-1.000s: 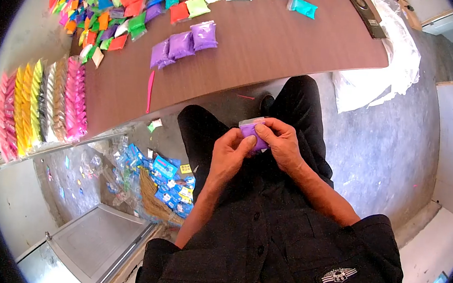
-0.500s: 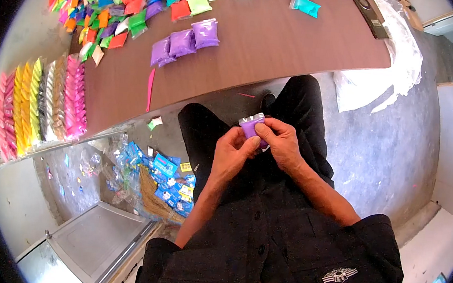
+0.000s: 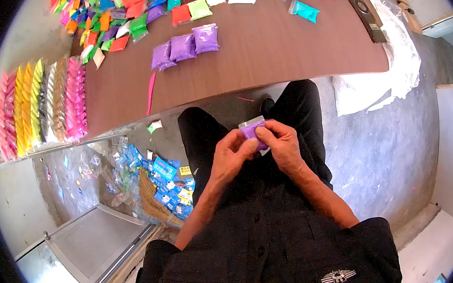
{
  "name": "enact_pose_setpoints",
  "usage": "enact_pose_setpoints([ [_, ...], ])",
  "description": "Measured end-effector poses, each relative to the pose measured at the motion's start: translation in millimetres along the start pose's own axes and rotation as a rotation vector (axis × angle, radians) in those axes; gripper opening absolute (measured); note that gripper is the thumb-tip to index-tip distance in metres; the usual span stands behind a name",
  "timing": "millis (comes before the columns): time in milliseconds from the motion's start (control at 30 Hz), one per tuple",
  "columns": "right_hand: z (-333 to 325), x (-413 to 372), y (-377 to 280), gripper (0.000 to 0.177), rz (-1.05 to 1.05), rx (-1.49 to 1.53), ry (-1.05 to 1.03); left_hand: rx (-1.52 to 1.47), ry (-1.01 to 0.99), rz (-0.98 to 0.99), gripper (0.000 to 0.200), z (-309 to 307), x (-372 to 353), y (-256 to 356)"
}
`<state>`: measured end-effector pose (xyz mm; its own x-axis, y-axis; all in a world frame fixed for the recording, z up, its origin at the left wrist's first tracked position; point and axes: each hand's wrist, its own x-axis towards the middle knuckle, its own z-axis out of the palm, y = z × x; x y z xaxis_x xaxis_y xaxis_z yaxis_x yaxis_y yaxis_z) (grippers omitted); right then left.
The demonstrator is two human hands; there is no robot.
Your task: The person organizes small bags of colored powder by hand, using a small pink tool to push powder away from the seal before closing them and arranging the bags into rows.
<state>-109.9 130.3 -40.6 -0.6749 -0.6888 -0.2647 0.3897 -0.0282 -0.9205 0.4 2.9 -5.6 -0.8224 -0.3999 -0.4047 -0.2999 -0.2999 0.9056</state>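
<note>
A small clear packet of purple material (image 3: 253, 130) is held over my lap, between both hands. My left hand (image 3: 231, 154) pinches its left and lower edge, thumb on top. From the right, my right hand (image 3: 282, 146) grips the packet with its thumb pressed on the face. The far clear edge of the packet sticks up past my fingertips; the fingers beneath are hidden. On the brown table (image 3: 233, 69) ahead, three similar purple packets (image 3: 183, 47) lie in a slanting row. A thin pink stick (image 3: 150, 93) rests near the table edge.
Many colored packets (image 3: 135, 9) heap at the table's far left. Long twisted colored strips (image 3: 47, 99) stand at its left end. A teal packet (image 3: 304, 11), a dark phone-like object (image 3: 367, 18) and white plastic (image 3: 374, 84) are rightward. A broom (image 3: 154, 197) and blue wrappers lie on the floor.
Both hands keep hold of the purple packet, with the thumbs shifting slightly on it. The view has tilted a little, so the table appears slightly lower.
</note>
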Motion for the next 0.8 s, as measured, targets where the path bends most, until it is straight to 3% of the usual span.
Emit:
enact_pose_setpoints([
  [233,6.6,-4.5,-5.0,0.027,0.038,-0.023,-0.057,0.012,0.104,0.085,0.017,-4.8,-0.7,0.5],
  [700,5.7,-4.3,-8.7,0.026,0.015,-0.054,-0.059,0.023,0.085,0.074,0.016,-7.4,1.8,1.2],
  [800,8.9,-6.5,-13.2,0.026,0.088,-0.028,-0.082,0.018,0.08,0.112,0.014,-12.5,1.9,-6.8],
])
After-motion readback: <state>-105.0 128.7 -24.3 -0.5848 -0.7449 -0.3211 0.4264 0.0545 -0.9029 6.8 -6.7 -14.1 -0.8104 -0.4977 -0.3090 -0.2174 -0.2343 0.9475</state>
